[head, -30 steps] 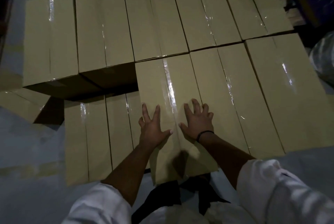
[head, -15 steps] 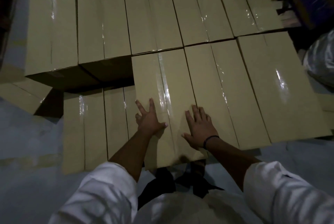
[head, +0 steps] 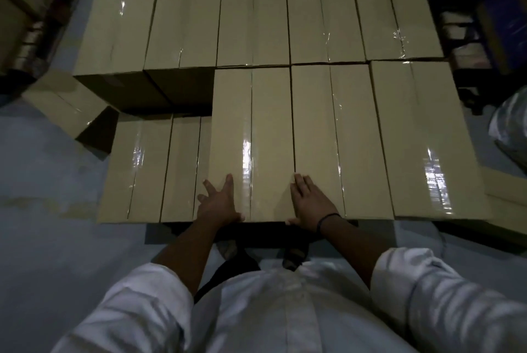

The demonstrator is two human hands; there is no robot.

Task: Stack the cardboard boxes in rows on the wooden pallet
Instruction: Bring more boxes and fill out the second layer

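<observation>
While flat — grips (head: 219,205) (head: 309,204) atop box (head: 271,130)

The person wears a white long-sleeved shirt (head: 271,312); its cloth is loose and creased, with a seam running down the front; the left sleeve (head: 137,310) and the right sleeve (head: 427,295) are both pushed up, so the forearms are bare; a thin dark band (head: 328,217) goes around the wrist of the right hand (head: 310,204); the left hand (head: 218,204) is bare; below the shirt are dark trousers (head: 228,270); the footwear (head: 228,248) is too dim to tell.
</observation>
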